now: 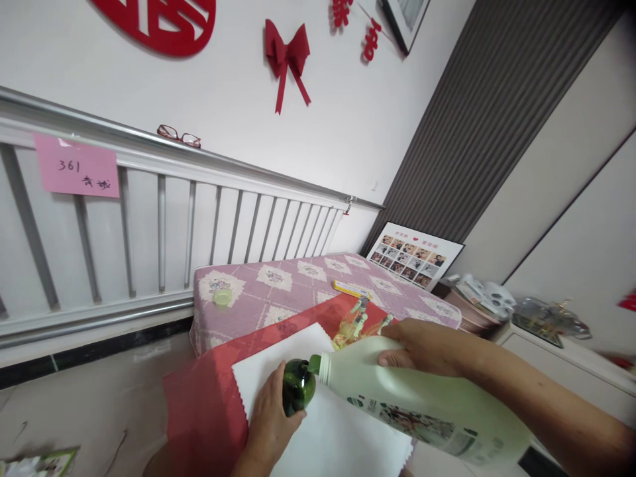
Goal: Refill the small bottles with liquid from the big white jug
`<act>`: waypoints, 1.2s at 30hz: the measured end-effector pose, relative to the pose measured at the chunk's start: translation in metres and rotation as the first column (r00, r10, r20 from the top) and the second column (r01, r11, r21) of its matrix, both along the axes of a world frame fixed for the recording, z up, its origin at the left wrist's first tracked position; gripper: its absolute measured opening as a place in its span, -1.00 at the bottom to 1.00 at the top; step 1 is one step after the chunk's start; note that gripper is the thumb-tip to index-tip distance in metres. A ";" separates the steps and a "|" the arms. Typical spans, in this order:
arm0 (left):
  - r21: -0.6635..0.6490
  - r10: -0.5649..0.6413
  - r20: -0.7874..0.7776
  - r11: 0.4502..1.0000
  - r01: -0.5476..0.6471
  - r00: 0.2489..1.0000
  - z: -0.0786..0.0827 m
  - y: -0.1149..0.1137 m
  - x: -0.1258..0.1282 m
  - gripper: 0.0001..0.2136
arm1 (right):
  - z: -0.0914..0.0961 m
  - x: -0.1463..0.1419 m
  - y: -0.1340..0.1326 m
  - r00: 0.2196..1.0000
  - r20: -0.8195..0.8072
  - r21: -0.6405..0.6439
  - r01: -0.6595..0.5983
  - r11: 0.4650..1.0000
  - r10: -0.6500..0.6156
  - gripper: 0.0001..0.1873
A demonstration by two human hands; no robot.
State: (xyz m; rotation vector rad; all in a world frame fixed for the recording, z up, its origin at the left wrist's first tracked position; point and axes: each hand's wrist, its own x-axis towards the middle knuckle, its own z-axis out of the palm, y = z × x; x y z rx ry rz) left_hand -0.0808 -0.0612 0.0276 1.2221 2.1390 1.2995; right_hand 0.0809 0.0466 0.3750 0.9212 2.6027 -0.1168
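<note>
My left hand is wrapped round a dark green bottle above a white sheet with a scalloped edge. In my right hand is a large pale green jug, tipped on its side with its label facing me. The jug's green spout meets the mouth of the small bottle. Whether liquid is flowing between them, I cannot tell. Behind the jug stand a few spray pump tops and a yellowish clear bottle, partly hidden by it.
A purple patterned cloth covers the table, with a red cloth over it. On it lie a pale green cap and a yellow box. A white radiator runs behind; a photo board leans at the back right.
</note>
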 end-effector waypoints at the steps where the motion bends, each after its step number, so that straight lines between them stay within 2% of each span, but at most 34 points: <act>1: 0.002 0.001 -0.001 1.000 -0.001 1.000 0.002 0.000 0.000 -0.13 | 0.000 0.000 0.000 1.000 -0.001 0.008 -0.001 1.000 0.001 -0.54; 5: -0.003 0.004 0.008 1.000 -0.004 1.000 0.004 -0.001 0.001 -0.14 | -0.001 0.000 0.001 1.000 -0.009 0.008 -0.001 1.000 0.001 -0.58; 13: 0.019 0.002 0.003 1.000 -0.002 1.000 -0.002 0.000 0.000 -0.13 | 0.000 -0.002 -0.001 1.000 0.006 0.010 -0.002 1.000 0.002 -0.55; 23: 0.016 0.006 0.009 1.000 -0.006 1.000 0.000 -0.001 -0.001 -0.13 | 0.009 -0.007 -0.011 1.000 0.004 -0.046 0.027 0.999 -0.027 -0.61; 36: 0.015 0.005 -0.006 1.000 -0.005 1.000 -0.001 -0.001 0.000 -0.15 | 0.015 -0.010 -0.018 0.999 0.013 -0.034 0.037 0.999 -0.036 -0.61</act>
